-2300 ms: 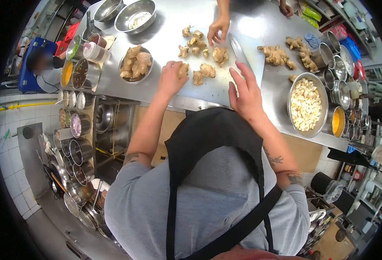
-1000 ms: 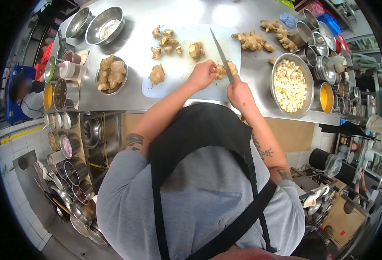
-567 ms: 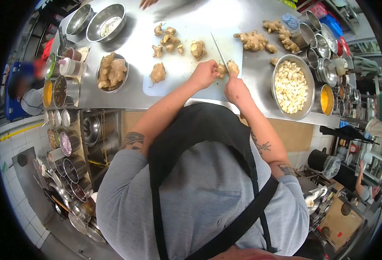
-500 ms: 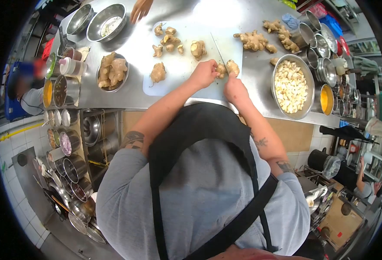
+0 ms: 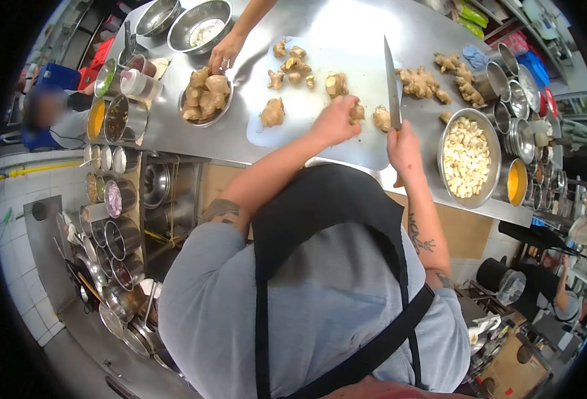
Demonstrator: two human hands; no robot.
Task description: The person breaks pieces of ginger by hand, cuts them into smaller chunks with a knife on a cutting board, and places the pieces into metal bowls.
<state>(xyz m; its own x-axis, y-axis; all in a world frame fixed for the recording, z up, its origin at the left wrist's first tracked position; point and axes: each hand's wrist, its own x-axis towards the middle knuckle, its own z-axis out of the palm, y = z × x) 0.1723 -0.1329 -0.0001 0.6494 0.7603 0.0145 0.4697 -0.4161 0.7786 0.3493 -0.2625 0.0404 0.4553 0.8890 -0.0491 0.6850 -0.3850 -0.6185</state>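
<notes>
My right hand [image 5: 404, 147] is closed round the handle of a large knife [image 5: 392, 83], its blade pointing away from me. Just left of the blade a piece of ginger [image 5: 382, 118] lies on the white cutting board [image 5: 273, 136]. My left hand [image 5: 335, 121] is over the board, its fingers curled at another ginger piece [image 5: 356, 113], which they partly hide; whether they grip it is unclear. Beyond that hand lies a cut ginger knob [image 5: 336, 84] with a pale face. Several smaller ginger pieces [image 5: 295, 66] and a larger one [image 5: 272, 112] are farther left on the board.
Another person's hand [image 5: 227, 52] is at a bowl of ginger [image 5: 205, 96]. Metal bowls [image 5: 200, 26] stand at the back left. On the right are a bowl of pale chopped pieces [image 5: 467, 157], whole ginger [image 5: 420, 82] and a pot with orange contents [image 5: 517, 183].
The knife has left the ginger and stands farther right with my right hand. My hands have moved apart. The other person's hand has come down to the ginger bowl. The view has shifted.
</notes>
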